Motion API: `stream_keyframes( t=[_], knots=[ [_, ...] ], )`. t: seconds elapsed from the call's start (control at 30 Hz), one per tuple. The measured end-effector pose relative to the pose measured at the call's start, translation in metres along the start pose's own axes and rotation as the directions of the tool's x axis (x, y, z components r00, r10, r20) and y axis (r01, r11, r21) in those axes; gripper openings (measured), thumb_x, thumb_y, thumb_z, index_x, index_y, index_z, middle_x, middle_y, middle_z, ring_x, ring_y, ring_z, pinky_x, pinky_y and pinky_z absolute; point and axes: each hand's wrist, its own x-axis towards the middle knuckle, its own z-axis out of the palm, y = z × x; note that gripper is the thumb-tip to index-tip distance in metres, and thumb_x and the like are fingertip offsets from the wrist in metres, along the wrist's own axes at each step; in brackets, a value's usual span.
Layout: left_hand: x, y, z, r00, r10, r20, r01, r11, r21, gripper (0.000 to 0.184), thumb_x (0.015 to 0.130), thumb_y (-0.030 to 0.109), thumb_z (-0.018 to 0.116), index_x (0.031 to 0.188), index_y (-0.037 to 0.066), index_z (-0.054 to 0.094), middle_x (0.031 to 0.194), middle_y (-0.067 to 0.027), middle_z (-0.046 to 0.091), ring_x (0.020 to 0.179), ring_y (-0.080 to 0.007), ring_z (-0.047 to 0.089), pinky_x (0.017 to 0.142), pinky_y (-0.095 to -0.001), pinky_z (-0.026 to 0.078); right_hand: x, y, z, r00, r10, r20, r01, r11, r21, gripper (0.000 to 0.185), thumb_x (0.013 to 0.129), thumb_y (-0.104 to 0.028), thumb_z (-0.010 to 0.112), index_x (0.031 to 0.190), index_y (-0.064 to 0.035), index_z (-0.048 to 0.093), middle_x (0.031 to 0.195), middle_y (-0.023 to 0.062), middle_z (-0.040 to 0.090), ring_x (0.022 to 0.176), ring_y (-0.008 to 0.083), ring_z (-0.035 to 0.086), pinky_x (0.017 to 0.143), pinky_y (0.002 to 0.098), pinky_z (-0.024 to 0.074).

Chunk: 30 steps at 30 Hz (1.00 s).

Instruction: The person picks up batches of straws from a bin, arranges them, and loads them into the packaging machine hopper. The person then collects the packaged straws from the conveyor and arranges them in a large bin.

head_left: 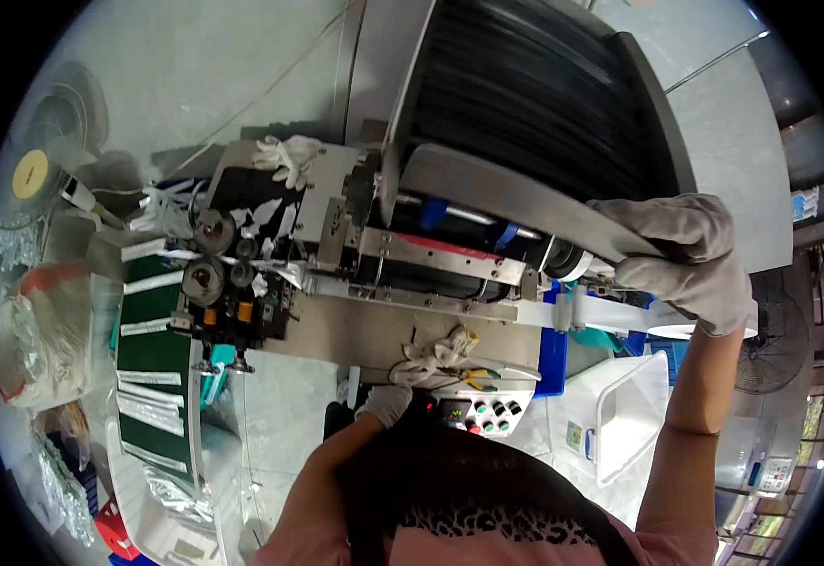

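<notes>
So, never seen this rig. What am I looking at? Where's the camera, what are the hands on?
There is one picture, from a camera on the worker's head, looking forward and down; no robot, just two gloved hands.

In front is a machine with rollers at its left end. The right hand grips the edge of a grey metal plate on it. The left hand is low, just left of the panel with buttons and a lit display; whether it presses anything can't be seen.

Loose gloves lie on the machine's upper left, with pliers near the panel. At far left, white strips lie across a green belt. A white bin stands at right.
</notes>
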Motion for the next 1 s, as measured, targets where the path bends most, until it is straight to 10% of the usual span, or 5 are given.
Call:
stream_keyframes(
  t=[0.57,0.7,0.83,0.9,1.0],
  knots=[
    [-0.009,0.019,-0.106,0.981,0.066,0.184,-0.037,0.986,-0.161,0.019,0.08,0.025,0.051,0.084,0.011,0.064,0.089,-0.0116,0.063,0.089,-0.0266,0.061,0.072,-0.0372,0.051,-0.001,-0.009,-0.004,0.994,-0.004,-0.111,-0.006,0.996,-0.091,0.035,0.069,-0.019,0.076,0.094,0.0021,0.064,0.083,0.0143,0.067,0.071,0.0228,0.067,0.063,0.0281,0.0543],
    [-0.059,0.001,-0.191,0.83,-0.032,-0.557,-0.112,0.969,-0.222,0.013,0.077,0.018,0.062,0.088,0.012,0.066,0.096,-0.0081,0.063,0.076,-0.0252,0.062,0.071,-0.0364,0.051,-0.014,-0.054,-0.015,0.909,-0.156,-0.387,-0.152,0.74,-0.655,0.04,0.063,-0.022,0.075,0.093,-0.0004,0.061,0.096,0.0153,0.064,0.088,0.0315,0.063,0.077,0.0382,0.0502],
    [-0.113,-0.021,-0.314,0.733,-0.244,-0.635,0.05,0.95,-0.308,0.015,0.077,0.012,0.063,0.091,0.01,0.063,0.088,-0.0096,0.064,0.081,-0.0276,0.061,0.073,-0.0359,0.049,-0.1,-0.071,0.025,0.503,0.045,-0.863,0.055,0.995,0.084,0.018,0.071,-0.003,0.061,0.088,0.0018,0.063,0.085,0.0153,0.066,0.073,0.0275,0.064,0.067,0.0348,0.0513],
    [-0.117,-0.017,-0.365,0.349,-0.367,-0.862,-0.328,0.814,-0.479,0.015,0.073,0.014,0.068,0.088,0.01,0.064,0.085,-0.0092,0.064,0.08,-0.0268,0.061,0.071,-0.0355,0.048,-0.122,-0.066,0.045,0.501,0.234,-0.833,0.237,0.889,0.392,0.016,0.081,-0.011,0.06,0.085,0.0034,0.063,0.078,0.0179,0.064,0.067,0.0265,0.065,0.058,0.0336,0.0528],
    [-0.114,0.036,-0.465,0.212,0.1,-0.972,0.141,0.981,0.132,0.015,0.07,0.012,0.069,0.083,0.007,0.063,0.08,-0.008,0.062,0.076,-0.0248,0.06,0.069,-0.0344,0.046,-0.126,-0.068,0.087,0.506,0.559,-0.657,-0.01,0.765,0.644,0.025,0.079,-0.025,0.068,0.081,-0.0006,0.064,0.082,0.0166,0.066,0.068,0.0224,0.065,0.06,0.0281,0.0534]
  ],
)
